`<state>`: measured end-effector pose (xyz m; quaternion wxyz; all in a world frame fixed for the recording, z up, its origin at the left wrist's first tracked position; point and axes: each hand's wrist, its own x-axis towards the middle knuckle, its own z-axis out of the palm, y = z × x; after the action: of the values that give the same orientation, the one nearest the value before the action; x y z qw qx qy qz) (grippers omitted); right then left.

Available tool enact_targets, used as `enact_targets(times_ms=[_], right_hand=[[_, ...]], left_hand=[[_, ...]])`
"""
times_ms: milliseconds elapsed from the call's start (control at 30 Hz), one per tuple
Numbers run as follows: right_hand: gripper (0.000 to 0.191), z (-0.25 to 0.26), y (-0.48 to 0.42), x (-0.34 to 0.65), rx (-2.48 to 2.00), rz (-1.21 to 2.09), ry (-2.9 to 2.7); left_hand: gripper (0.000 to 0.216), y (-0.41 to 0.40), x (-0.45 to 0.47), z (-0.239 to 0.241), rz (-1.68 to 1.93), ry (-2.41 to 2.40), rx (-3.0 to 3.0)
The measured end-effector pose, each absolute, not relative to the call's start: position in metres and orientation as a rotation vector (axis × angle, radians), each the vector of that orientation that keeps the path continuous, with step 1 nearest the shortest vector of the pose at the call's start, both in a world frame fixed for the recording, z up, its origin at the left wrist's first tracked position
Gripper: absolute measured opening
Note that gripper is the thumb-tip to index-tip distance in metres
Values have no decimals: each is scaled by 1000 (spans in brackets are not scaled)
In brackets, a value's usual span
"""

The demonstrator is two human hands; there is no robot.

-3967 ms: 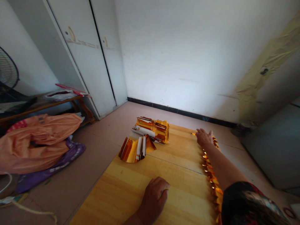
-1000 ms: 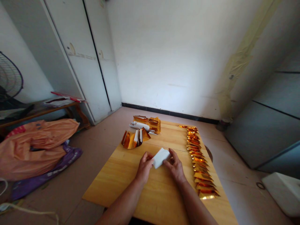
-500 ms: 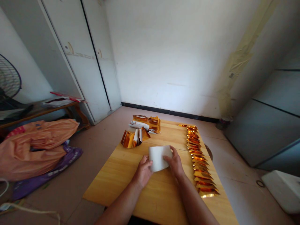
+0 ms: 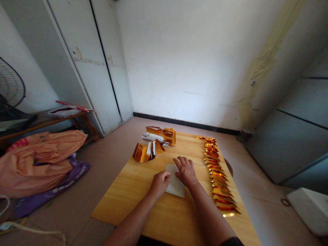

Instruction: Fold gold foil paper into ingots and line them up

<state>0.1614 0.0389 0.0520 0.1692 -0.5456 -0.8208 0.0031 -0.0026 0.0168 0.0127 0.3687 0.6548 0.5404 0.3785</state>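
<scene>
A white sheet of paper (image 4: 176,188) lies flat on the wooden table top (image 4: 128,191) in front of me. At its left edge my left hand (image 4: 161,181) is closed, thumb and fingers pinched together on the paper. My right hand (image 4: 186,171) rests over the sheet's upper right part, fingers stretched and apart, palm down. To the right, a long row of folded gold foil paper pieces (image 4: 217,174) overlaps along the table edge. Gold and white folded papers (image 4: 147,151) stand in a bundle at the back left.
Behind that bundle sit more gold papers (image 4: 169,136) and a white roll-like stack (image 4: 153,137). An orange cloth bag (image 4: 43,150) and a purple bag (image 4: 56,189) lie on the floor at left. A white box (image 4: 311,208) stands on the right.
The white paper has gone from being held up in both hands to lying flat on the table. My right hand has let go and spread over it; the left has closed at its edge.
</scene>
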Motion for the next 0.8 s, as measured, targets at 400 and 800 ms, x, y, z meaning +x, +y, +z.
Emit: enact_targets(times_ms=[400, 800], right_hand=[[73, 26, -17, 186, -1242, 504, -2484], [65, 25, -19, 186, -1150, 461, -2284]], left_hand=[[31, 26, -12, 20, 888, 1418, 1474], [36, 16, -17, 38, 881, 1313, 1008]])
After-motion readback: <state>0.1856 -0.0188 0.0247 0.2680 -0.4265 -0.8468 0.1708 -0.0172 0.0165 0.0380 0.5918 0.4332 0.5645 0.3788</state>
